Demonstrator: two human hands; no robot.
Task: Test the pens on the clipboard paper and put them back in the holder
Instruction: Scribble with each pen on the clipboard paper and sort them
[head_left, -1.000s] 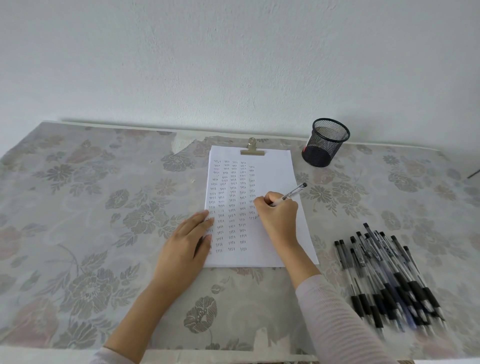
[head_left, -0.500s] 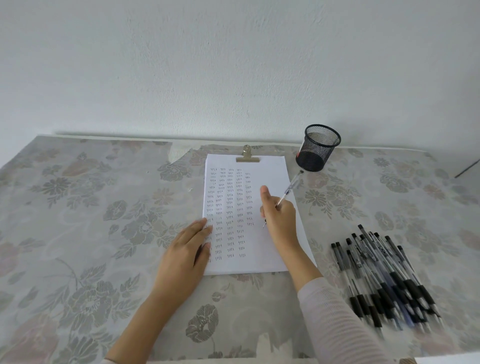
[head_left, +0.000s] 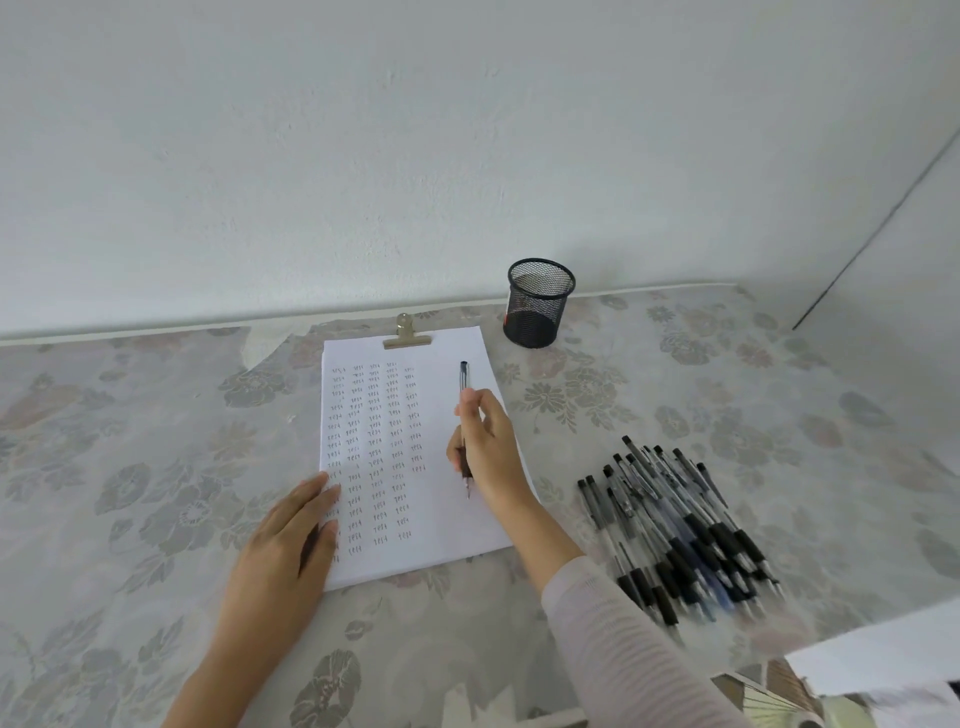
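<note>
Right hand (head_left: 488, 447): fingers (head_left: 470, 410) curled round one pen (head_left: 464, 379), pinching its barrel low down. Cap end points away from the person; tip sticks out below the fingers over a blank strip of the paper (head_left: 447, 525). Tip touching or just clear: cannot tell. Columns of small test marks lie just left of the fingers.

Left hand (head_left: 291, 530): flat, fingers straight, pressing the sheet's left edge, holding nothing. Clipboard clip (head_left: 407, 339) sits beyond the pen's cap end. Holder (head_left: 540, 304), black mesh, stands upright farther out and a little right; no pen shows above its rim. Heap of pens (head_left: 675, 535), loosely stacked, lies well right of the writing hand, presumably awaiting test.

Risks, as I judge them: the holder looks light, so a pen dropped in at a slant could tip it. The heap is loose, and the sleeve (head_left: 623, 639) brushing it could roll pens toward the table edge. If the left hand lifts early, the sheet may skid under the stroke.

Surface: table under a pale floral cloth (head_left: 156, 467), slightly wrinkled. Plain white wall (head_left: 363, 156) behind.
</note>
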